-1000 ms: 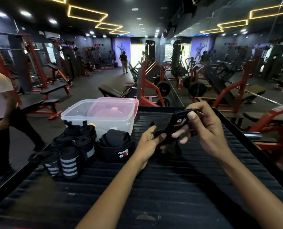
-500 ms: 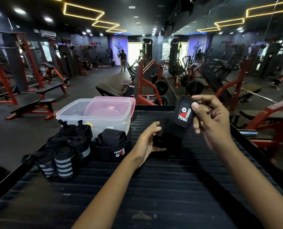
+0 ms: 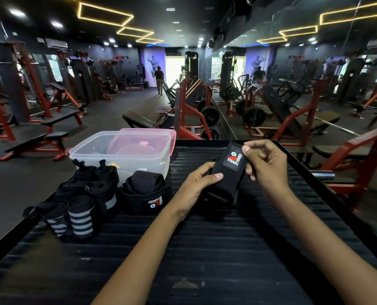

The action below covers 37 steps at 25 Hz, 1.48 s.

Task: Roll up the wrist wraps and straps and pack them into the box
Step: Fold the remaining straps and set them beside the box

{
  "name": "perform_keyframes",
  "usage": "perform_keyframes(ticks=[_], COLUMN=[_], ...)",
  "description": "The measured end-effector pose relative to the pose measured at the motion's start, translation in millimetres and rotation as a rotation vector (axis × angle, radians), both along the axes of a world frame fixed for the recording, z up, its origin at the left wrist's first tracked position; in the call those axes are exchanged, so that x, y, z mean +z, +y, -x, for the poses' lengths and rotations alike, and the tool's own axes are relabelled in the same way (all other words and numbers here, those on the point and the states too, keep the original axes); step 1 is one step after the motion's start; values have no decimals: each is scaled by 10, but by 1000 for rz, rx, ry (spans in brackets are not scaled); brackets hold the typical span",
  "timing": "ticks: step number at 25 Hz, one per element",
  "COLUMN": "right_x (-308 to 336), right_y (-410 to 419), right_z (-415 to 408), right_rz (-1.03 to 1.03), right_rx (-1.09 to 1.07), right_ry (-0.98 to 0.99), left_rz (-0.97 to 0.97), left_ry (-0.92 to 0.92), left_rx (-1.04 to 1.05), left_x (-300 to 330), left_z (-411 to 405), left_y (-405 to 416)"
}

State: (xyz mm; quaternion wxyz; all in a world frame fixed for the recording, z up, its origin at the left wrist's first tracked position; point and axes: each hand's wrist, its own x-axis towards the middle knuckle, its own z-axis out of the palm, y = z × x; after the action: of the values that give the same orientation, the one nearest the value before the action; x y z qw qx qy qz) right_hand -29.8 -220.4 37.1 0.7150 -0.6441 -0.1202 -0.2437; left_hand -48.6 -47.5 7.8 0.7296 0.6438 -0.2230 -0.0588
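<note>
Both hands hold one black strap (image 3: 227,175) with a red and white "TRAIN HARD" patch, above the black ribbed platform (image 3: 205,249). My left hand (image 3: 196,183) grips its lower end. My right hand (image 3: 264,164) pinches its top edge by the patch. A clear plastic box (image 3: 126,155) stands open at the back left. In front of the box lies a rolled black strap (image 3: 145,192) with the same logo. Left of that sit several rolled wrist wraps (image 3: 82,214), some with grey stripes.
A pink lid (image 3: 152,139) leans behind the box. The platform drops off at its left and right edges. Red gym machines, benches and weight plates fill the floor beyond, with a mirror wall on the right. A person (image 3: 159,80) stands far down the aisle.
The strap has turned so its patch faces me and has come lower and flatter between my hands. A person at the left edge has gone out of view.
</note>
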Motion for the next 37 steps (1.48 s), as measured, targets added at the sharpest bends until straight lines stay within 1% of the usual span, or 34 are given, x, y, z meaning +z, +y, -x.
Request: perform_keyframes(ticks=[4,7,9,10,12,14,16,18,19,21,23,24,25,27,30,32,33,35,37], right_x=[82,80,35,-12,-112,-166,-163,-136,-133,-179,-268,-321,-368,-426,-370,-345,-349,-346,-335], right_y=[8,12,15,18,18,9,-2,-51,-92,-209,-266,-252,-229,-213,-245,-253,-242,-230,-239], right_z=[88,98,48,11,-38,-56,-62,-97,-104,-143,-164,-159,-157,-171,-137,-113,-103,-88,-95], right_rz=[1,27,50,100,277,363,370,418,465,607,813,908,973,990,954,944,927,903,901], right_rx=[-7,-16,-16,-23,-27,44,116,212,297,439,479,456,408,314,306,324,327,313,302], right_ry=[-137,-166,-109,-59,34,90,138,272,351,416,421,432,438,398,373,361,355,340,320], left_rz=[-17,-21,-30,-27,21,116,232,375,424,462,465,460,450,399,221,94,20,-131,-257], left_ry=[-39,-55,-56,-46,-13,64,161,230,256,304,346,367,390,410,374,354,318,184,84], left_rx=[7,-3,-17,-17,6,52,63,54,59,84,129,150,170,206,264,349,416,533,599], left_x=[18,21,18,11,-6,-9,2,11,16,14,5,-1,-5,-23,-70,-101,-118,-147,-157], left_z=[21,38,45,47,35,9,-13,-31,-36,-49,-54,-53,-59,-67,-73,-70,-80,-92,-92], left_y=[-29,-17,-7,-1,20,42,63,78,83,94,114,128,145,163,128,95,90,83,86])
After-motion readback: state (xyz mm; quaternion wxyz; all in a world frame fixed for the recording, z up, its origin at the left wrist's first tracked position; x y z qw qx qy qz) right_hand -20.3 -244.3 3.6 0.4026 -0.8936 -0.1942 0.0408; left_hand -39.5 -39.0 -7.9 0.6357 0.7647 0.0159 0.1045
